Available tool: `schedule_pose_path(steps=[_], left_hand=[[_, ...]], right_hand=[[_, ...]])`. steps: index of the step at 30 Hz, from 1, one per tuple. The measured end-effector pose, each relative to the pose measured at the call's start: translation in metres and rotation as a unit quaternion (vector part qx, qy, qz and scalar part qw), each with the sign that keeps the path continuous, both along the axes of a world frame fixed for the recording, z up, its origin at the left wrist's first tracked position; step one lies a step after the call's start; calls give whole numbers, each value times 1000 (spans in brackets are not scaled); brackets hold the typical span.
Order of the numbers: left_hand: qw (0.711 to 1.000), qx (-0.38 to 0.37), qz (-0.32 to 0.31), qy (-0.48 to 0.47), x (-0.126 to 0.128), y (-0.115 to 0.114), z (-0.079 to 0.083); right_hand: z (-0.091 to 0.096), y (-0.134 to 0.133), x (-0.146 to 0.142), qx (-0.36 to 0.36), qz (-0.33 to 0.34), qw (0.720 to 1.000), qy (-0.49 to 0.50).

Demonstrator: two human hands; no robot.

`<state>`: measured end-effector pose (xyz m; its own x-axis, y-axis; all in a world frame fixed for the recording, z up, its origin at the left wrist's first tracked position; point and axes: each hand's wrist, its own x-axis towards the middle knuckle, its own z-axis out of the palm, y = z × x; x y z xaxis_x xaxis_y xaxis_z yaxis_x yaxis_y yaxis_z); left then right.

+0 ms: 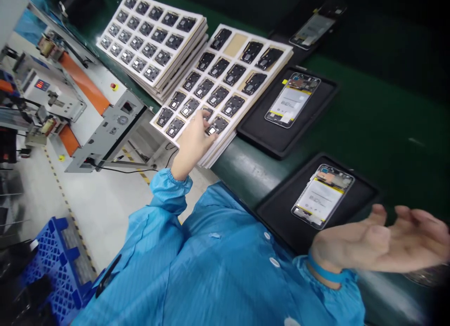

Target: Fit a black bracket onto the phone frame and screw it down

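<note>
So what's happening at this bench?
A person in a blue smock sits at a green conveyor. The left hand reaches onto the nearer tray of small black parts, fingertips on one near its front edge. The right hand is open and empty beside an opened phone lying in a black carrier. Another phone sits further along.

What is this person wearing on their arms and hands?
Both arms are in bright blue smock sleeves with gathered elastic cuffs. The left hand is bare. The right hand is bare too, with a blue wrist strap just above the cuff. White snap buttons run down the smock front.
</note>
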<state>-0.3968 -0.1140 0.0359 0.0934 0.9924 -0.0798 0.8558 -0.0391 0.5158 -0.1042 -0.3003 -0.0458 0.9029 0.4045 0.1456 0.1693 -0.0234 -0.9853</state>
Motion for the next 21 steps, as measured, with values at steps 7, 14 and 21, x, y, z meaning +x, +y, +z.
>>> schedule_pose_path(steps=[7,14,21], left_hand=[[998,36,41,19,1,-7,-5],[975,27,17,218,13,-9,0],[993,-9,24,117,4,2,-2]], right_hand=[[11,1,-7,81,59,990,99],[17,0,-16,94,69,982,152],[16,-3,-19,65,82,985,135]])
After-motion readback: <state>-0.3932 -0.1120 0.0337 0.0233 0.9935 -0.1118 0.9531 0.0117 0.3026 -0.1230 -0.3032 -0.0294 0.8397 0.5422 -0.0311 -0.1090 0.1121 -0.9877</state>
